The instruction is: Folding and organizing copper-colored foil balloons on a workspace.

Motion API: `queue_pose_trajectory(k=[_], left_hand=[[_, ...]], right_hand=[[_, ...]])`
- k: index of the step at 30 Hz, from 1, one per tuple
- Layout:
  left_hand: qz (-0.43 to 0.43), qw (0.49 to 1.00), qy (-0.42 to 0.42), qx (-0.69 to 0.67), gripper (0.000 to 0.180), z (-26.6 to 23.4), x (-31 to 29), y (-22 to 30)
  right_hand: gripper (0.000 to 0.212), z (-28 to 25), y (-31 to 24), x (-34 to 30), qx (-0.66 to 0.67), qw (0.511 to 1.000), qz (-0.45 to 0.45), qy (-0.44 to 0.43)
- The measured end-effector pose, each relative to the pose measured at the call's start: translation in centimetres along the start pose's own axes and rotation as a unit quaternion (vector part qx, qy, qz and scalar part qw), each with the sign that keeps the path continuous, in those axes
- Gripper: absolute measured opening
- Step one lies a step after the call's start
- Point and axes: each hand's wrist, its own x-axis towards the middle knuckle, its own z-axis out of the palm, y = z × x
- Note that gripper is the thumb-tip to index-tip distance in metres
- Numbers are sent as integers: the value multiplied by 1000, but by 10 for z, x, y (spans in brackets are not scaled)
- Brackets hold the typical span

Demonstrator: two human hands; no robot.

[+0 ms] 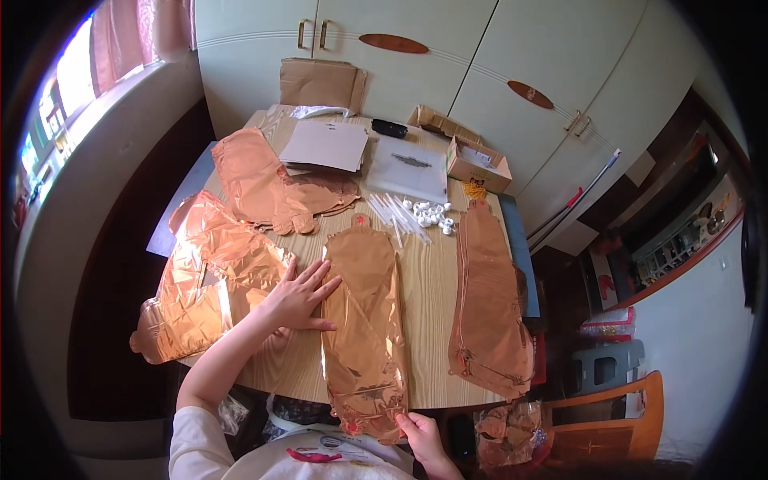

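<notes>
Balloons [240, 264] and straws [392, 212] flank the hand-pinned centre balloon [364, 320].

Left hand [300, 300] lay flat at frame centre beside the foil balloon [364, 320]; right hand [420, 436] pinched its bottom edge.

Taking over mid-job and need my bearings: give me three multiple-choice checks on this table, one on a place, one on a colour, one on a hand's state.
1. Where do the white sticks lie?
A. beyond the middle balloon
B. on the floor
C. in the cardboard box

2. The foil balloons are:
A. blue
B. rose-gold
C. green

3. The left hand is:
A. clenched
B. raised off the table
C. flat, fingers spread

Key: 1 A, they lie on the table past the balloon's far tip; 2 B, coppery foil; 3 C, palm down at the balloon's edge, while the right hand pinches its near end.
</notes>
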Motion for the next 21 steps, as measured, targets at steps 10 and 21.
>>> queue_pose_trajectory(k=[10,21], left_hand=[[2,1000,13,12,103,0,2,0],[44,998,12,-40,94,-9,-13,12]], right_hand=[[24,-23,6,5,-67,997,26,-19],[36,-13,-138,110,-463,800,-381,-36]])
